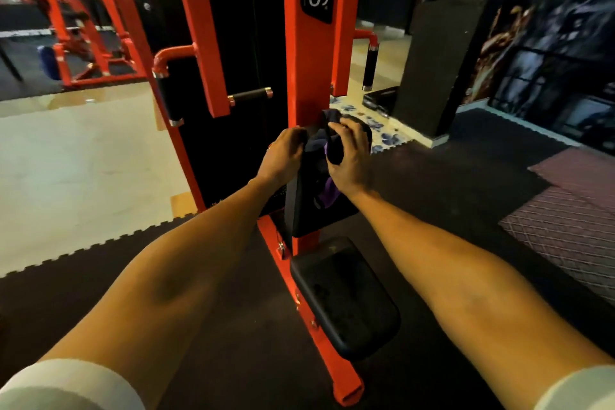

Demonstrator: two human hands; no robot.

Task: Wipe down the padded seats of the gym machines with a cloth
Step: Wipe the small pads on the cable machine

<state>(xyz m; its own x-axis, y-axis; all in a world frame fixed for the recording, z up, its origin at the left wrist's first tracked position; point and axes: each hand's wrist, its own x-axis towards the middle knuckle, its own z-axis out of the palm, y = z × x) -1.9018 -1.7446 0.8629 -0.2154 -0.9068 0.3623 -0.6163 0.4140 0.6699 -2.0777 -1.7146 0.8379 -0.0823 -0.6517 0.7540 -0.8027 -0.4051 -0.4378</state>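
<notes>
The person stands over a red machine (312, 76), both bare forearms reaching toward 12 o'clock, a white sleeve (66, 386) at each elbow. The two hands meet at the top of the upright black back pad (332, 216), just above the middle of the view.

The cloth (327, 188), dark with purple folds, lies against the face of the pad and bunches up at its top edge. The right grip (349, 160) is clenched round the upper bunch, thumb toward the person and fingers curled over the far side. The left grip (283, 156), just at 9 o'clock of it, has its fingers curled at the cloth's left edge near the pad's top corner. Whether it also holds the pad itself cannot be told. A strip of cloth spans the gap between the hands, and the purple part hangs below the right wrist.

The black seat (342, 296) sits at 6 o'clock of the back pad, flat on the frame, with nothing on it. Black-sleeved handles (166, 90) stand out from the frame at 10 and 2 o'clock of the hands.

Dark floor mats (449, 176) lie under the machine. Pale tiles (83, 160) spread at 9 o'clock. More red machines (83, 43) stand at 10 o'clock, well apart, and a dark pillar (432, 43) and a poster (549, 60) are at 2 o'clock.
</notes>
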